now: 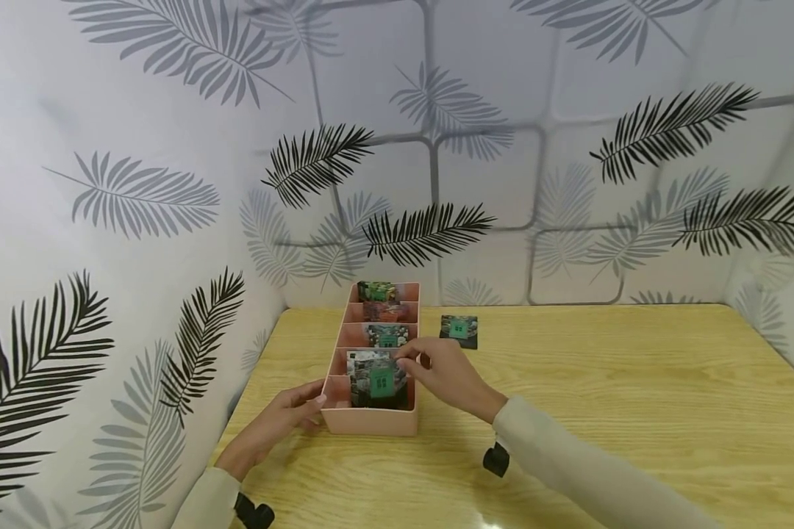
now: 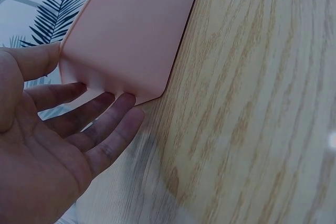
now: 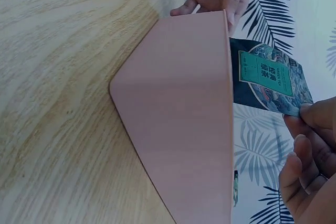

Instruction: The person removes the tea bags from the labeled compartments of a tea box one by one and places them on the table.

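A long pink box [image 1: 369, 421] with crosswise dividers stands on the table. My left hand [image 1: 281, 424] holds its near left corner, thumb at the rim and fingertips against the outer wall, as the left wrist view shows. With thumb and forefinger my right hand [image 1: 451, 373] pinches the top corner of a dark tea sachet [image 3: 265, 76] with a green label. This sachet's lower end is down inside the front of the box, hidden by the wall in the right wrist view. Behind it a pale-topped sachet [image 1: 364, 355] shows.
Farther back in the box stand a dark sachet [image 1: 388, 336], a reddish sachet [image 1: 385, 312] and a green-yellow sachet [image 1: 377, 292]. Another dark sachet [image 1: 459, 330] lies flat on the wooden table [image 1: 602, 411], right of the box. A leaf-patterned curtain [image 1: 490, 162] hangs behind.
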{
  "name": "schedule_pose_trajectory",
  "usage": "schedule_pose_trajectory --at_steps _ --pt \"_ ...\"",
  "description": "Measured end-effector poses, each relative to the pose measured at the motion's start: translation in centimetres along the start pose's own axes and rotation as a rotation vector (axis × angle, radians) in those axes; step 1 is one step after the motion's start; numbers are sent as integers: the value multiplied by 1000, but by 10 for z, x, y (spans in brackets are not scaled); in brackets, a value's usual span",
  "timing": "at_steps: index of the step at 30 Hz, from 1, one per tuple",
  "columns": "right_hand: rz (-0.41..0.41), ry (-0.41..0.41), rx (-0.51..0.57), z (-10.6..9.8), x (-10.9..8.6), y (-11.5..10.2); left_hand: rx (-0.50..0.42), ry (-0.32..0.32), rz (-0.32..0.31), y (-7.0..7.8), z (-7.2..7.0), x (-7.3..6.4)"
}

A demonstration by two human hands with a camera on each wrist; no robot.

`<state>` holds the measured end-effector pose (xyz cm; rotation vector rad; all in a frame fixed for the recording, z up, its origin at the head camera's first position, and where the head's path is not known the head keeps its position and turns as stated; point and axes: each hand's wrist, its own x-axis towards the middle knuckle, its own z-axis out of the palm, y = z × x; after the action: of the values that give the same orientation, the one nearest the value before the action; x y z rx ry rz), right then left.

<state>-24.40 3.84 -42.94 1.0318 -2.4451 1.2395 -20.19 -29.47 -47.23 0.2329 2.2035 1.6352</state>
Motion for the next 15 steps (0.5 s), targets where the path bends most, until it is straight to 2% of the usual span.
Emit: schedule_pose_trajectory --at_steps 8,15 --pt "24 65 8 -12 2 4 18 7 -7 1 0 1" --pt "51 69 -1 -22 1 6 13 19 -22 -1 1 1"
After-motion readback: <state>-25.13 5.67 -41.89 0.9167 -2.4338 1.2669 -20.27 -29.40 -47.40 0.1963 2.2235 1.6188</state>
